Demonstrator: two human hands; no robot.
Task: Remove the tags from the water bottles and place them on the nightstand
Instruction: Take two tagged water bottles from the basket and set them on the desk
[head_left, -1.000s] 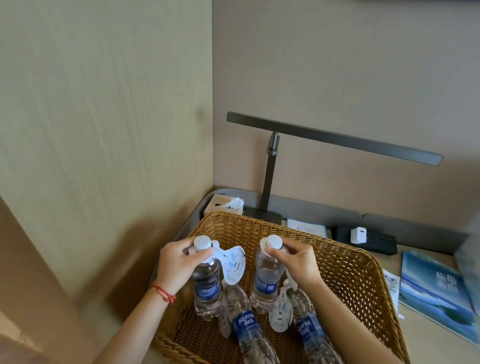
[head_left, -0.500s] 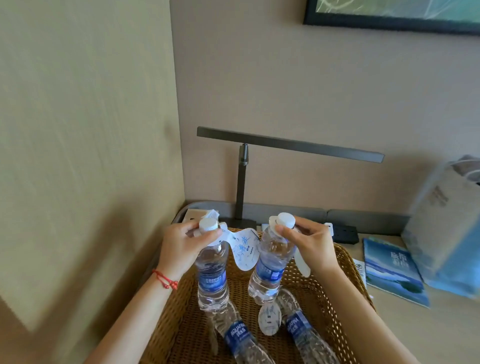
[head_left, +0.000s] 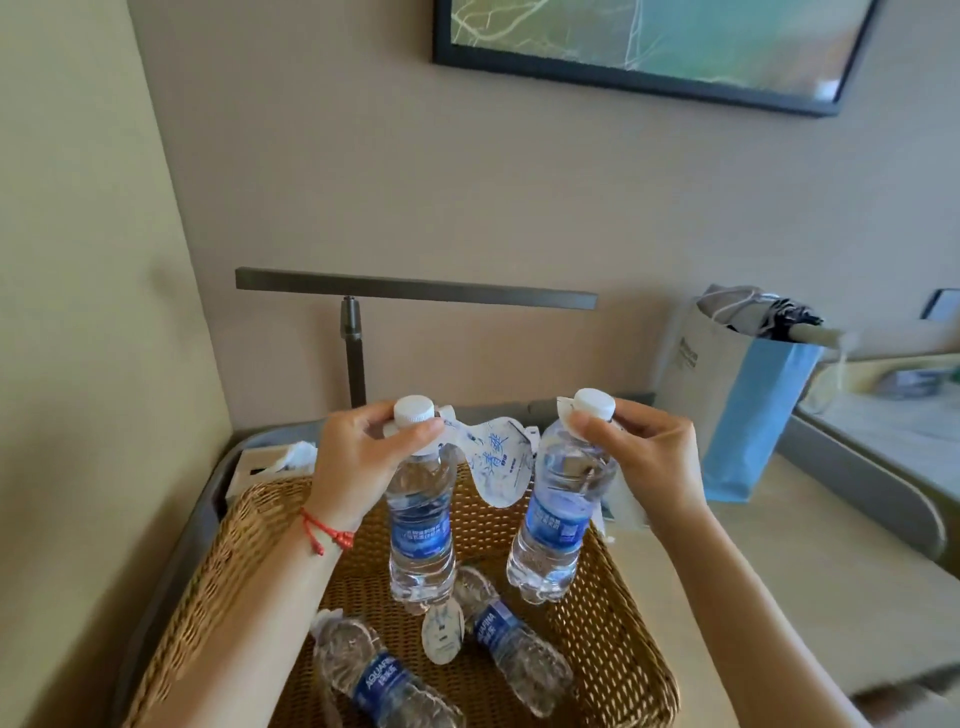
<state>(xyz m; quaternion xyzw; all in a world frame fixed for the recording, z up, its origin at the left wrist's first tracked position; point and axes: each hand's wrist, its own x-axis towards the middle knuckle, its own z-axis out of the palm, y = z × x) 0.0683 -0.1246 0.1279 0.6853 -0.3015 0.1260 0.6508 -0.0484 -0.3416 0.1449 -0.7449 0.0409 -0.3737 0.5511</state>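
Observation:
My left hand (head_left: 358, 457) grips the neck of a clear water bottle (head_left: 420, 525) with a blue label and white cap, held upright above the wicker basket (head_left: 618, 613). A white paper tag (head_left: 496, 467) with blue print hangs from that neck to the right. My right hand (head_left: 644, 452) grips the neck of a second bottle (head_left: 558, 519), tilted slightly, its tag mostly hidden behind the hand. Two more bottles (head_left: 382, 680) (head_left: 506, 644) lie in the basket, with a loose tag (head_left: 442, 631) between them.
The basket sits on a beige nightstand (head_left: 779, 561) with a raised grey rim. A dark bar lamp (head_left: 415, 288) stands behind, a tissue box (head_left: 275, 460) at left, a white and blue paper bag (head_left: 748, 400) at right. A framed picture (head_left: 649, 47) hangs above.
Both hands have lifted their bottles up out of the basket. The view has tilted upward, bringing the picture and the paper bag into sight.

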